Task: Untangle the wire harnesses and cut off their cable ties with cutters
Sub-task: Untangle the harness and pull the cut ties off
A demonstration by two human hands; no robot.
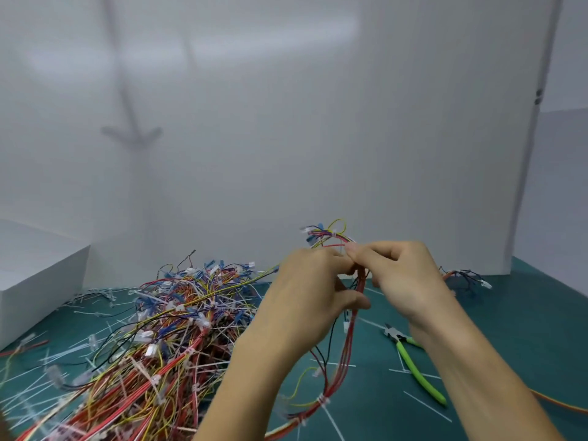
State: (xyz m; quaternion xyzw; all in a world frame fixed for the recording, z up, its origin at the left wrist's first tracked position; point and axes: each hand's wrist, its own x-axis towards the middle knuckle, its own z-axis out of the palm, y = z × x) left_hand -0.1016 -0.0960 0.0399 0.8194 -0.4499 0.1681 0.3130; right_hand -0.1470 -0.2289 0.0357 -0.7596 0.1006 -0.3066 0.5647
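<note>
Now held: one wire harness (350, 326) is pinched by both hands and kept up above the green mat (515, 316).
Left hand: the left hand (305, 297) is curled round the red wires from the left side.
Right hand: the right hand (401, 275) is pinched on the same wires, right beside the left fingers.
Long way of the harness: it runs up and down. A small loop is poked out above the hands, and the long red part is hung below them, bent toward the person.
Cable tie: a white cable tie (323, 400) is seen low on the hung part, well below both hands.
Cutters: the cutters (415, 366) are laid on the mat, just to the right of the hung wires and next to the right arm. They are not touched.
Nearer hand: the right hand is judged nearer to the cutters.
Pile: the big pile (165, 332) is spread on the left. One yellow-green wire is stretched from it toward the left hand, so the harness may not be freed yet.
Next move: the right hand would likely be let go and sent down to the cutters.
</note>
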